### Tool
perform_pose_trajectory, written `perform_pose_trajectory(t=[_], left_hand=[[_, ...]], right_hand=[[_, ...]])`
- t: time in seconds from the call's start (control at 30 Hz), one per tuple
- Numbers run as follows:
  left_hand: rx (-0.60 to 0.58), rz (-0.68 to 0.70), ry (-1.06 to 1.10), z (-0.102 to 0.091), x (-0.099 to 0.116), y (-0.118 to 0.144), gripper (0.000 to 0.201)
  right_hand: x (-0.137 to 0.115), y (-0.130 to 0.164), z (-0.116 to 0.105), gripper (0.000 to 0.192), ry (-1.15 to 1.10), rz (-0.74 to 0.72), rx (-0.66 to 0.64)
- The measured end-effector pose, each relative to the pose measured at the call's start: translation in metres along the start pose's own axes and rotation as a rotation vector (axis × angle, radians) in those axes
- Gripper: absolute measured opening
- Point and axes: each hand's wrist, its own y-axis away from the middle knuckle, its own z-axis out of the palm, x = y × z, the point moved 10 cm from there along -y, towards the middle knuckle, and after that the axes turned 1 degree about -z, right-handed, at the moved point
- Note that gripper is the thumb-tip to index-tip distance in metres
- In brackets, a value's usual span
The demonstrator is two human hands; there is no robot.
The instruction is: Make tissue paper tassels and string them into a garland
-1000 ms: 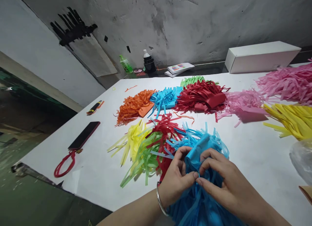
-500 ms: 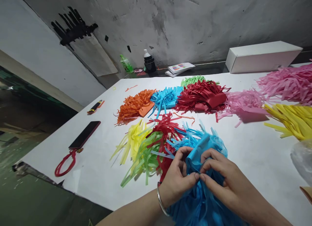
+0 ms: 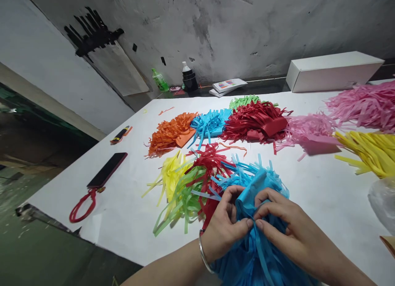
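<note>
A blue bundle of fringed tissue paper (image 3: pixel 256 253) is pinched between my two hands at the near side of the table. My left hand (image 3: pixel 228 220) is closed on its left side, thumb pressed at the middle. From the right, my right hand (image 3: pixel 280 220) grips it with thumb and fingertips close to the left thumb. The paper's folded top stands up between the hands, and strips hang below. Just left of the bundle lie red fringe (image 3: pixel 211 158), green fringe (image 3: pixel 188 195) and yellow fringe (image 3: pixel 171 175), partly overlapping.
Behind lie orange (image 3: pixel 173 131), blue (image 3: pixel 211 123), dark red (image 3: pixel 257 121) and pink (image 3: pixel 311 129) fringed bundles. A yellow one (image 3: pixel 370 152) is at right. A phone (image 3: pixel 106 170) with a red strap and a cutter (image 3: pixel 120 134) lie left. A white box (image 3: pixel 333 72) stands at the back.
Both hands stay nearly in place on the blue bundle, with slight finger movement. The hanging blue strips have shifted a little. Nothing was let go.
</note>
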Motion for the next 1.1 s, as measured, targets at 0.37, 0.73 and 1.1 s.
perform_pose_trajectory(t=[0.37,0.73,1.1], left_hand=[[-0.017,0.022,0.036,0.001,0.001,-0.001,0.052],[-0.009,0.004,0.035,0.002,0.001,0.000,0.054],[0.042,0.019,-0.065,-0.003,0.007,0.000,0.054]], right_hand=[[-0.002,-0.002,-0.002,0.018,-0.027,0.010,-0.010],[-0.009,-0.001,-0.005,0.016,0.029,-0.073,0.062],[-0.015,0.001,0.008,0.014,0.206,-0.206,0.079]])
